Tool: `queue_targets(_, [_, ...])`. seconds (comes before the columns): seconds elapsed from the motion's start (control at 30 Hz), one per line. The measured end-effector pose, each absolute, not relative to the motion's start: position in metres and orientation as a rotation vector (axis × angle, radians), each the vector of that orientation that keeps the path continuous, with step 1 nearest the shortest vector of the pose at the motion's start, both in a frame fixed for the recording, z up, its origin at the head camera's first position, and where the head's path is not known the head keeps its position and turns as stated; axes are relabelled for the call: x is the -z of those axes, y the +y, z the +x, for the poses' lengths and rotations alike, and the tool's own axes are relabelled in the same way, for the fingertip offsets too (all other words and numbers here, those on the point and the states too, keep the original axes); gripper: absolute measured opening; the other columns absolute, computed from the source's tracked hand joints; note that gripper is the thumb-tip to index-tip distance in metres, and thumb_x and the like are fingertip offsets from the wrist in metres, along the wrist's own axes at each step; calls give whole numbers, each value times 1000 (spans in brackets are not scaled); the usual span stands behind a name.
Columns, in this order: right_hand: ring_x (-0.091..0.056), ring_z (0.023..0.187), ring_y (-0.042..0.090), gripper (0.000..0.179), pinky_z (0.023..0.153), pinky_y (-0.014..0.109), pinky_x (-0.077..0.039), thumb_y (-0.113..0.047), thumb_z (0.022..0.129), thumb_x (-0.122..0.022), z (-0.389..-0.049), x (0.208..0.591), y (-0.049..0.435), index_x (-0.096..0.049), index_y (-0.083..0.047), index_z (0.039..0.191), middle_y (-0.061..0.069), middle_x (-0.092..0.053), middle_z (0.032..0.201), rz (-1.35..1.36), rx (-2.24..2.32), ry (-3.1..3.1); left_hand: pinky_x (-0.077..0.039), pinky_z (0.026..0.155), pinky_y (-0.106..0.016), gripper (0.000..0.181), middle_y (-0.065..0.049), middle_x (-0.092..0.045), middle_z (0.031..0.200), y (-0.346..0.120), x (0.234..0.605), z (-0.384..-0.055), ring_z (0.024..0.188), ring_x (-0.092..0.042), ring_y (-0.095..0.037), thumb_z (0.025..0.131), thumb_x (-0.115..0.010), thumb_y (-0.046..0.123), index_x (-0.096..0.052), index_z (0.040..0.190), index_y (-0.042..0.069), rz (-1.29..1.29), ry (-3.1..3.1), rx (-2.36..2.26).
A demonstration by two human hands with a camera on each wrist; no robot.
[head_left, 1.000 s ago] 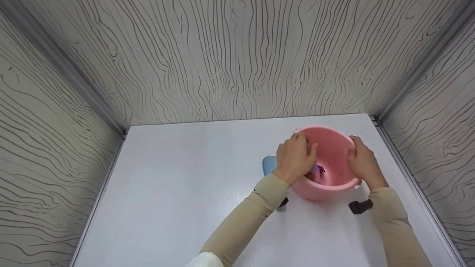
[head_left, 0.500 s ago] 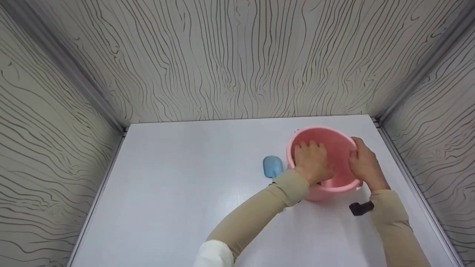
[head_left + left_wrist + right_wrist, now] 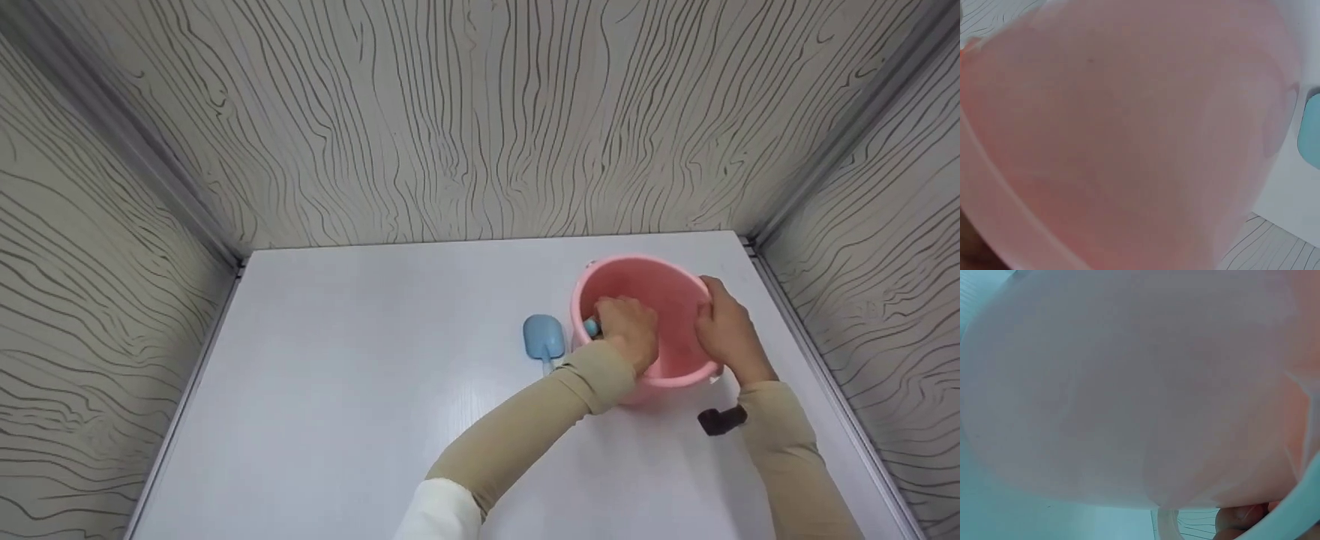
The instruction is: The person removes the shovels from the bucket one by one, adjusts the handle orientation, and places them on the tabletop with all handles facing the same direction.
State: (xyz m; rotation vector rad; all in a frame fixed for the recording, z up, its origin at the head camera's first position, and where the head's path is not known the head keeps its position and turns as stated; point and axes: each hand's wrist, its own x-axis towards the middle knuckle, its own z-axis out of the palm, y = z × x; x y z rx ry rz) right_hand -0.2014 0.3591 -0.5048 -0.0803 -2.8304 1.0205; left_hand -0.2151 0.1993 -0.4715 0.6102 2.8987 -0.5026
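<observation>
Pink bucket stands right of centre in the frame, its mouth toward the onlooker, as a person's two bare hands meet at it. The right hand grips the rim at the frame's right, thumb against the inner wall. The left hand reaches down inside, fingers curled; a light-blue rounded end shows beside it, though from where I stand I cannot tell whether the fingers pinch it.

Just left of the bucket lies a blue toy shovel, blade toward the top of the frame, its handle disappearing behind the beige left sleeve. That arm crosses from the bottom centre and covers part of the bucket's near rim. A black wrist device juts from the beige right sleeve at lower right.

The white tabletop stretches widest from the shovel toward the left edge. Its far edge meets the wood-grain back wall just beyond the bucket; the right wall rises near the right arm.
</observation>
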Motion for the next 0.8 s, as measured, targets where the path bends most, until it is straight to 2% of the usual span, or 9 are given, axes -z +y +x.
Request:
queue_targets(0.17, [-63, 115, 59, 45, 94, 72, -50, -9, 111, -34, -201, 504, 359, -38, 8, 154, 44, -56, 137, -90, -1016, -2852, -54, 71, -34, 20, 8, -71, 102, 203, 469, -215, 84, -61, -15, 106, -61, 43, -75, 117, 34, 578, 2882, 487])
queue_targets(0.4, [-63, 114, 58, 47, 94, 72, -50, -9, 111, -34, -202, 503, 360, -37, 7, 155, 44, -55, 138, -94, -1019, -2870, -55, 69, -31, 20, 8, -67, 98, 200, 459, -210, 81, -60, -15, 106, -61, 46, -71, 118, 34, 658, 2858, 589])
queue_targets(0.67, [-64, 114, 59, 46, 93, 72, -50, -9, 111, -34, -202, 505, 361, -38, 9, 153, 44, -56, 136, -76, -996, -2852, -54, 53, -29, 14, 10, -64, 79, 198, 446, -205, 62, -61, -11, 104, -66, 44, -77, 107, 35, 656, 2942, 489])
queue_targets(0.8, [-62, 116, 62, 45, 93, 73, -49, -10, 112, -33, -204, 505, 361, -39, 10, 152, 45, -56, 135, -67, -974, -2847, -59, 60, -28, 19, 10, -67, 95, 192, 440, -205, 72, -65, -9, 104, -67, 45, -75, 118, 36, 677, 2921, 482])
